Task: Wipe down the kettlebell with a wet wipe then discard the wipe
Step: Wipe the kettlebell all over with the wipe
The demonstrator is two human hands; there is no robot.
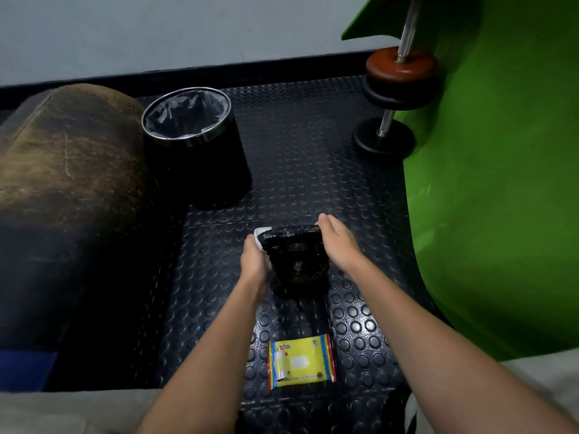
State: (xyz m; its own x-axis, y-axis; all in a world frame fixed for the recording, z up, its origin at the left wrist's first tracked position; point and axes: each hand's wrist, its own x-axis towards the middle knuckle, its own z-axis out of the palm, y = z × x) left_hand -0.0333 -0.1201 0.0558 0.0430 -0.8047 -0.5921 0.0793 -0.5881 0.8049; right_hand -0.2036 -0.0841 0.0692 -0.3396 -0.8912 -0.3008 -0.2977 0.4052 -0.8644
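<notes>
A black kettlebell (297, 264) stands on the studded rubber floor mat at the centre. My left hand (254, 261) holds a white wet wipe (260, 235) against the left end of the kettlebell's handle. My right hand (336, 242) grips the right end of the handle, fingers curled over it. A yellow pack of wet wipes (301, 361) lies flat on the mat nearer to me, between my forearms.
A round black bin (194, 145) with a chrome rim and a grey liner stands behind and left of the kettlebell. A worn brown padded roll (69, 158) lies at the left. A dumbbell (394, 98) leans by a green surface (501, 183) at the right.
</notes>
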